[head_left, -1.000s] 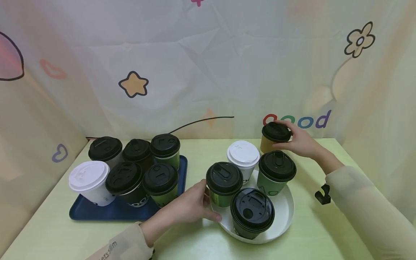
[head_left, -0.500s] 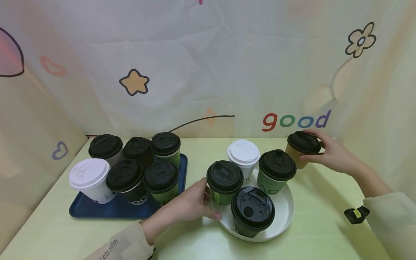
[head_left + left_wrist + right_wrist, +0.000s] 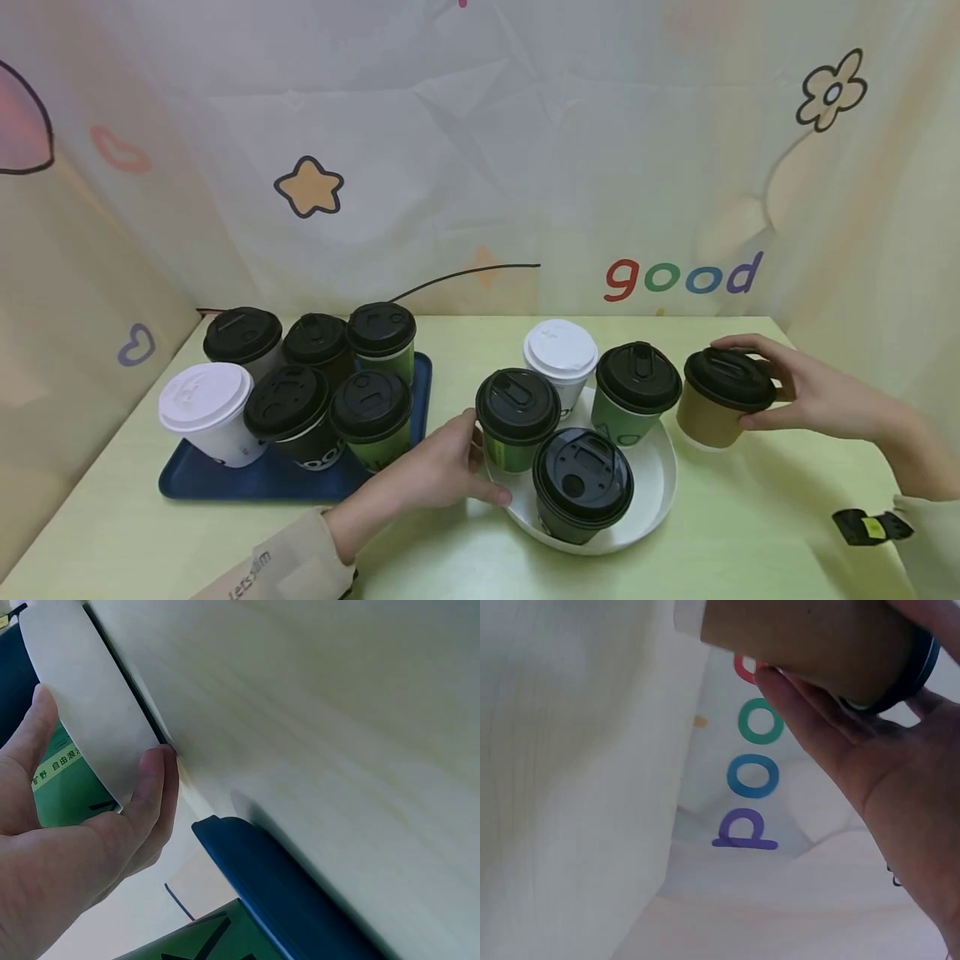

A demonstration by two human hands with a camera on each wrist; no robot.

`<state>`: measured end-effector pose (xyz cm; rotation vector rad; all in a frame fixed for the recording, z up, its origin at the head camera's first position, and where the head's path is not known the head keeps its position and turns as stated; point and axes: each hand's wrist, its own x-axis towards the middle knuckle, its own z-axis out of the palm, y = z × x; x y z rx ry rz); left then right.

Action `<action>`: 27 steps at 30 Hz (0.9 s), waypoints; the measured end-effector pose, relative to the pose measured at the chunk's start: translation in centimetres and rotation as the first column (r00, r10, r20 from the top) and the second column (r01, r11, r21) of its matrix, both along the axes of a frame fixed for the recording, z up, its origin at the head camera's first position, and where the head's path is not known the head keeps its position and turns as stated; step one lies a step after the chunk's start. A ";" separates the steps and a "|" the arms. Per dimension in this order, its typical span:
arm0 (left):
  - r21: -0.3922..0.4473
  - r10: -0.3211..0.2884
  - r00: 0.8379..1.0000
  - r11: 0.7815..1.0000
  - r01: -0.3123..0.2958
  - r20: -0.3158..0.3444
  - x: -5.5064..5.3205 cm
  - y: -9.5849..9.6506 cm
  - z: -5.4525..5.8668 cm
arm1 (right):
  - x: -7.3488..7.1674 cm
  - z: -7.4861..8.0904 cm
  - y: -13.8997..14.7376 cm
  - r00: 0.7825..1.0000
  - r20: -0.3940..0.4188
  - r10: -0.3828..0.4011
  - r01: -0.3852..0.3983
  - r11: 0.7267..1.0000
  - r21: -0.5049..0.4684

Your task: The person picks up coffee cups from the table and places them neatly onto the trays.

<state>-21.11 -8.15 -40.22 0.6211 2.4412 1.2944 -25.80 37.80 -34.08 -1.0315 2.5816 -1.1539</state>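
My right hand [image 3: 832, 396] grips a brown paper coffee cup [image 3: 708, 414] with a black lid, right of the round white tray [image 3: 660, 492]. In the right wrist view the fingers and thumb lie around the upper part of the cup [image 3: 802, 645]; whether its base touches the table cannot be told. My left hand [image 3: 435, 471] holds the white tray's left side, with thumb at the rim and fingertips low on the outer wall [image 3: 90, 690]. On the tray stand two green cups [image 3: 517, 417] [image 3: 633, 387] and a dark cup [image 3: 583, 487], all black-lidded. A white-lidded cup [image 3: 561, 354] is at its back.
A blue rectangular tray [image 3: 225, 483] at the left carries several lidded cups, one with a white lid [image 3: 206, 400]. Its right edge lies close to my left forearm. A printed curtain [image 3: 480, 167] hangs behind the pale table [image 3: 465, 558].
My right hand has carried the brown cup from behind the white tray rightward and toward me, lower in view. My left hand and the other cups stay in place.
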 end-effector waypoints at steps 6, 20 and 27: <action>-0.006 0.003 1.000 1.000 -0.003 0.006 0.0 0.0 0.1 | 1.8 1.0 -0.1 0.995 0.052 0.086 -0.086 0.996 -0.012; -0.004 0.018 0.999 1.000 -0.018 0.038 -0.2 0.0 -0.3 | 5.1 1.5 -3.3 0.990 0.052 0.131 -0.131 0.991 -0.010; -0.002 0.015 0.999 1.000 -0.015 0.034 -0.2 0.0 -0.2 | 6.1 1.0 -4.9 0.990 -0.001 0.139 -0.139 0.990 -0.007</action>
